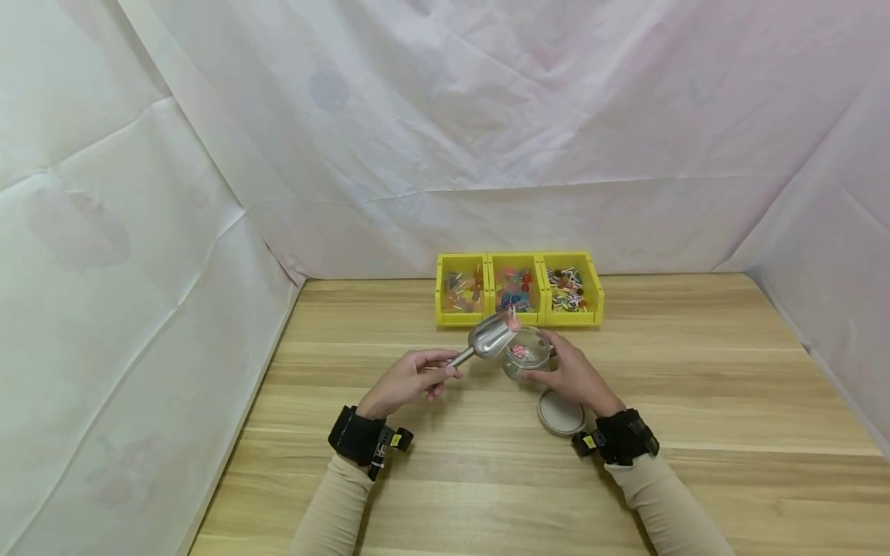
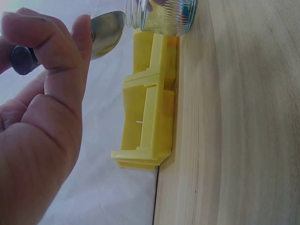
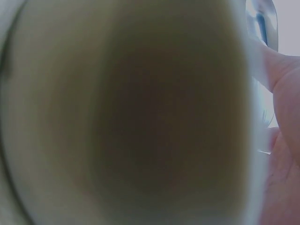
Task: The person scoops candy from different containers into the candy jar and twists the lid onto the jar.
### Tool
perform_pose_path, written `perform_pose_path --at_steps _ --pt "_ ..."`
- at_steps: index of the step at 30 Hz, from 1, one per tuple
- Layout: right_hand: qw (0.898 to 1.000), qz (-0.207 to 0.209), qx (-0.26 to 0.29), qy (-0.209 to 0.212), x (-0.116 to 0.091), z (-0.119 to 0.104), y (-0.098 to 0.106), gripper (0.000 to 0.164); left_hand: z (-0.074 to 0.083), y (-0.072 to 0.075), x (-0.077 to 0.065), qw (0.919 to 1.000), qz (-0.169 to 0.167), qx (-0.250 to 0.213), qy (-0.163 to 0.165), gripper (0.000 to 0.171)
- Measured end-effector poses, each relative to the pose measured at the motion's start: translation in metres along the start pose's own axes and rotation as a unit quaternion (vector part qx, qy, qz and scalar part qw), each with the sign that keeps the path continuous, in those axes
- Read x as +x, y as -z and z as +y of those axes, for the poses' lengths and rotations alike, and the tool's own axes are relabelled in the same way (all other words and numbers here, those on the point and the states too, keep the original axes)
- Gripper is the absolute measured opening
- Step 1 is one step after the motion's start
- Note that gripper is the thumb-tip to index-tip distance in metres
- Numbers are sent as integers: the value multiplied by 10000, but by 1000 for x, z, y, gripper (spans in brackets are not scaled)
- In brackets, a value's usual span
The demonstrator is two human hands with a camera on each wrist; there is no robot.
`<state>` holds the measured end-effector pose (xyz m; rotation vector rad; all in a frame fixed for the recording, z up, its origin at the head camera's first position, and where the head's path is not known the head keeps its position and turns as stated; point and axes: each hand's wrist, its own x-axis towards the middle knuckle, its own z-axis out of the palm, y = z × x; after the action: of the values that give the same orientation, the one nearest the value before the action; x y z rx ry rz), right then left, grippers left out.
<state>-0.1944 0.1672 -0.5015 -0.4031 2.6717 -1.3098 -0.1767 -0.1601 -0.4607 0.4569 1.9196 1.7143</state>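
My left hand (image 1: 410,380) grips the handle of a metal scoop (image 1: 490,337), whose mouth tips toward the jar's rim. Pink candy (image 1: 514,322) with a white stick shows at the scoop's lip. My right hand (image 1: 575,377) holds a clear glass jar (image 1: 514,369) from its right side, fingers around it. A pink-and-white swirl lollipop (image 1: 518,352) is seen within the jar. Below the right hand is a round lid (image 1: 560,414) with a pale face. In the left wrist view the scoop (image 2: 108,35) points at the jar (image 2: 176,21).
Behind the jar stands a yellow three-compartment bin (image 1: 459,319) with small lollipops in each compartment. White cloth (image 1: 417,139) hangs around the back and sides of the wooden table (image 1: 473,479). A large blurred shape (image 3: 164,117) blocks most of the right wrist view.
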Motion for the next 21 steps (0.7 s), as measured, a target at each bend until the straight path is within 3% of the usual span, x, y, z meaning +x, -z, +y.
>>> perform_pose_path --at_steps 21 --pt "10000 -13 -24 -31 -1 -2 0 88 -1 -1 0 10000 44 12 -10 37"
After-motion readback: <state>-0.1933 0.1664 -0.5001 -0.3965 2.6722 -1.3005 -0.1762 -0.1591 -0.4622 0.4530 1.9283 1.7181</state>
